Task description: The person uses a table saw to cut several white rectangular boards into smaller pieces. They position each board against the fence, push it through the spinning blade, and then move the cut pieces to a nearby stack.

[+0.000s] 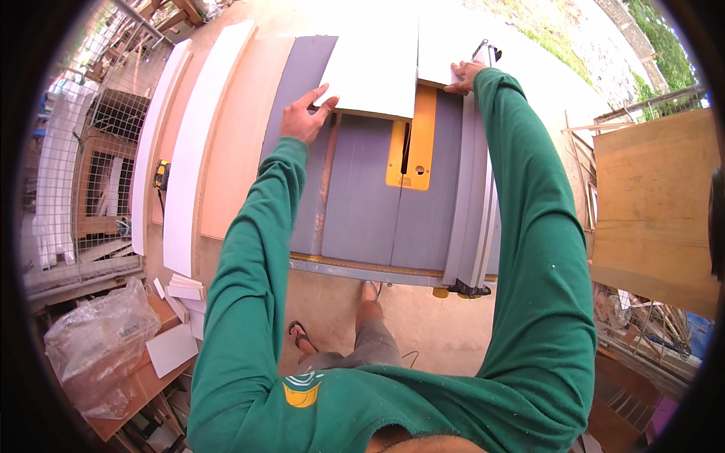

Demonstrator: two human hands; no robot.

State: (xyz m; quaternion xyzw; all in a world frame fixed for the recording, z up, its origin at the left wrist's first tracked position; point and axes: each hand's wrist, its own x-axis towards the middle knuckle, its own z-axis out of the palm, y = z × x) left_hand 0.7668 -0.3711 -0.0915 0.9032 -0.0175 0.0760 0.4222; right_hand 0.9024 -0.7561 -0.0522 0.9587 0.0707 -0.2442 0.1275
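Note:
A white board (374, 64) lies flat on the grey table saw (362, 204), split along a cut line above the yellow blade insert (411, 147). My left hand (303, 115) presses on the near left corner of the wider left piece. My right hand (462, 75) rests on the near edge of the narrower right piece (445, 41), next to the grey rip fence (472, 204). Both arms are in green sleeves and stretched far forward.
Long white and tan boards (192, 151) lean at the saw's left. A wire mesh fence (83, 151) stands further left. A clear plastic bag (102, 343) and small white offcuts (181, 291) lie lower left. A large plywood sheet (653, 204) stands at right.

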